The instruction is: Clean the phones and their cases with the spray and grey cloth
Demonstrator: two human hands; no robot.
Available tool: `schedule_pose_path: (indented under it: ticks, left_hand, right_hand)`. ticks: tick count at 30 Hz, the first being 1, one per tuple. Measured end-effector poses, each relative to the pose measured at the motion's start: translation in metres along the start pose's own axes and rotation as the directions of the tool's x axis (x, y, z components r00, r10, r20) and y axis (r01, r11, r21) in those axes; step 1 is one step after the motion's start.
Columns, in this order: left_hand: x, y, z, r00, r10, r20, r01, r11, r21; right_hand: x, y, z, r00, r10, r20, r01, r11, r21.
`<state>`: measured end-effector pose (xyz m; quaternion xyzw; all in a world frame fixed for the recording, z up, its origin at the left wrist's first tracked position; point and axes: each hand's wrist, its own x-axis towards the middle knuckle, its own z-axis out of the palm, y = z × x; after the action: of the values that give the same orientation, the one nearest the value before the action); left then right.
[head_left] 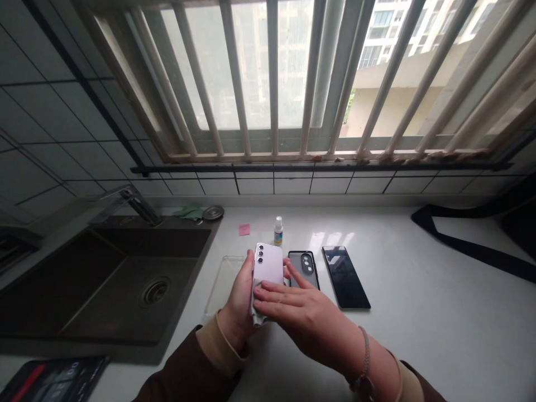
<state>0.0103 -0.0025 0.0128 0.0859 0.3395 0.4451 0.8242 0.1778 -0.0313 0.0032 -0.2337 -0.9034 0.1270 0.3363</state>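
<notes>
A pale pink phone (pixel 270 262) is in my left hand (pixel 240 296), back side up, its three camera lenses at the top left. My left fingers wrap round behind it and the thumb lies along its left edge. Across the lower part of the phone's back, my right hand (pixel 304 307) presses a light grey cloth (pixel 258 319) with its fingers. Most of the cloth is hidden under those fingers. Beyond the phone stands a small white bottle (pixel 278 231). A clear phone case (pixel 220 285) lies left of my left hand, and a black phone case (pixel 299 262) is partly behind my right hand.
A dark phone (pixel 347 277) lies on the white counter (pixel 439 312) at right, with a black strap (pixel 460 212) farther back. Pink paper (pixel 244 229) lies near the sink (pixel 171 329), which has a faucet (pixel 140 204). A drain cover (pixel 213 213) and green cloth (pixel 190 212) sit at its back edge.
</notes>
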Motion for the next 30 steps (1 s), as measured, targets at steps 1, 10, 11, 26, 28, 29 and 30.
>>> schedule_pose_path:
  ticks: [1, 10, 11, 26, 28, 29, 30]
  left_hand:
    - [0.0, -0.002, 0.0, 1.0, -0.015, 0.01, 0.015, 1.0, -0.006]
    - [0.0, -0.016, -0.002, 0.996, -0.07, 0.06, 0.062, 0.989, 0.136]
    - [0.001, -0.017, -0.003, 0.997, -0.061, 0.056, 0.051, 0.985, 0.163]
    - [0.005, -0.01, -0.007, 0.979, -0.083, 0.186, 0.057, 0.988, 0.14]
    - [0.005, -0.008, -0.008, 0.985, -0.062, 0.163, 0.036, 0.988, 0.152]
    - [0.005, -0.006, -0.008, 0.987, -0.044, 0.152, 0.022, 0.99, 0.14]
    - [0.004, -0.005, -0.007, 0.989, -0.026, 0.143, 0.01, 0.994, 0.113]
  right_hand:
    - [-0.001, 0.003, 0.002, 1.0, 0.006, -0.023, -0.007, 0.999, -0.035]
    - [-0.003, 0.012, 0.006, 0.975, 0.115, -0.188, -0.157, 0.962, -0.225]
    - [-0.003, 0.013, 0.006, 0.973, 0.124, -0.195, -0.168, 0.958, -0.232]
    - [-0.009, 0.022, 0.005, 0.941, 0.263, -0.215, -0.308, 0.927, -0.212]
    - [-0.009, 0.023, 0.006, 0.937, 0.277, -0.214, -0.32, 0.927, -0.197]
    - [-0.009, 0.023, 0.006, 0.936, 0.279, -0.215, -0.321, 0.928, -0.188]
    - [-0.009, 0.022, 0.006, 0.937, 0.274, -0.215, -0.313, 0.933, -0.179]
